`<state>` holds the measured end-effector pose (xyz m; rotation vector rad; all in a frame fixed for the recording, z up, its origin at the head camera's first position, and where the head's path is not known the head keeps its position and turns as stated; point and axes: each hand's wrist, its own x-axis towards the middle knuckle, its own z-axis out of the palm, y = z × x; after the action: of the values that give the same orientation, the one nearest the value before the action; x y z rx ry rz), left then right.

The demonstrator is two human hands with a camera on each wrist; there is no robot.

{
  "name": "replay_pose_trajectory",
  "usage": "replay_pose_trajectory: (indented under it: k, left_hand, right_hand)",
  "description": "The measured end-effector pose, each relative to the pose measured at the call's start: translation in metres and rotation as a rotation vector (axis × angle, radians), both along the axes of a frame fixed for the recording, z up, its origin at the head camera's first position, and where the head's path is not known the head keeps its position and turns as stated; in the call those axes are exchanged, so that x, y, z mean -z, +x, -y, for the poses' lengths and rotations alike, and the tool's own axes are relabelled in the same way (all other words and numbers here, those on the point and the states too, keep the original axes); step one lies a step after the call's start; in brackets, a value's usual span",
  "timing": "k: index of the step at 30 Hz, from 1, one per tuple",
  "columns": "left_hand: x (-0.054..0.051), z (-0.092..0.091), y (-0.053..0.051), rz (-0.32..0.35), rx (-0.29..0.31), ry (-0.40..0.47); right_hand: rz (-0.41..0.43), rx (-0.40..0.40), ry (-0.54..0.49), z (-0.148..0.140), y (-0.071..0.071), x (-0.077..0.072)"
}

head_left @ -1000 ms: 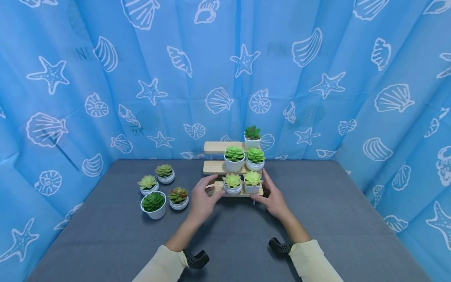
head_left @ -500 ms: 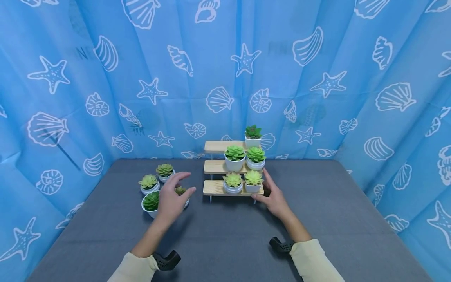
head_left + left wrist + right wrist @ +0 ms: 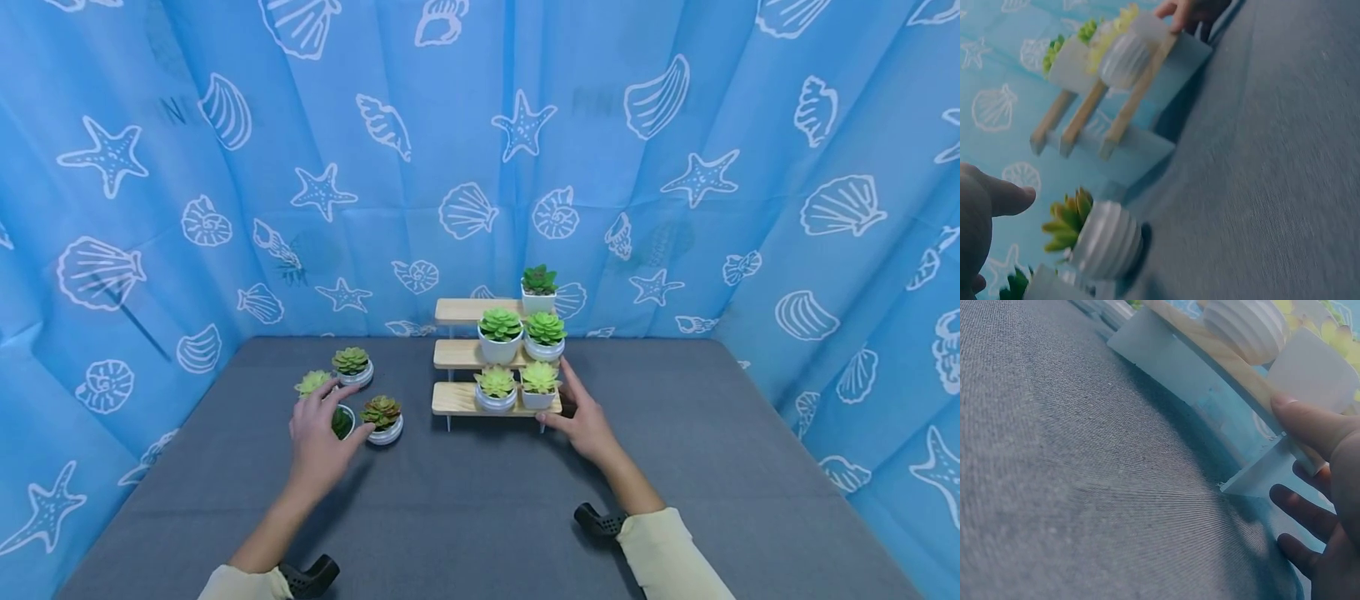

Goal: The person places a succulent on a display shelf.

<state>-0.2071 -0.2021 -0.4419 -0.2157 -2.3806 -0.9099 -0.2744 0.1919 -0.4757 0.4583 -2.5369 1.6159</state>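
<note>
My left hand (image 3: 321, 443) hovers over the dark green potted succulent (image 3: 342, 422), fingers spread and covering much of it; contact cannot be told. Right of the thumb sits a reddish-green succulent (image 3: 381, 412) in a ribbed white pot (image 3: 1109, 240). A pale green succulent (image 3: 311, 382) shows behind the fingers, and another green one (image 3: 351, 362) stands farther back. My right hand (image 3: 587, 423) holds the lower right end of a three-tier wooden plant stand (image 3: 454, 398), its thumb (image 3: 1310, 423) on the bottom board and its fingers around the end.
On the bottom board stand a yellow-green succulent (image 3: 495, 383) and a second one (image 3: 539, 380). The middle board carries two green succulents (image 3: 499, 327), the top board a dark green one (image 3: 538, 282). A blue shell-print curtain (image 3: 465, 150) hangs behind the grey table (image 3: 480, 500).
My left hand has left the stand's left end and moved left to the loose potted succulents. My right hand has stayed at the stand's right end.
</note>
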Motion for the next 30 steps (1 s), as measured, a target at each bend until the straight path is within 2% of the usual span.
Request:
replay_pose_trajectory:
  k: [4, 8, 15, 21, 30]
  left_hand:
    - [0.005, 0.01, 0.005, 0.038, -0.039, -0.003]
    - [0.008, 0.016, 0.009, 0.101, -0.047, 0.036]
    - [0.012, 0.022, 0.01, 0.238, -0.077, 0.173]
    - [0.014, 0.029, 0.011, 0.374, -0.079, 0.296]
    - [0.015, 0.033, 0.013, 0.513, -0.09, 0.393]
  right_hand:
    - [-0.003, -0.006, 0.003, 0.0, 0.0, -0.002]
    - [0.002, -0.006, 0.002, 0.0, 0.001, -0.003]
    - [0.004, -0.009, -0.007, -0.001, 0.0, 0.0]
    - [0.013, -0.013, -0.02, 0.0, 0.001, -0.001]
    - [0.018, -0.007, -0.025, 0.0, 0.001, -0.001]
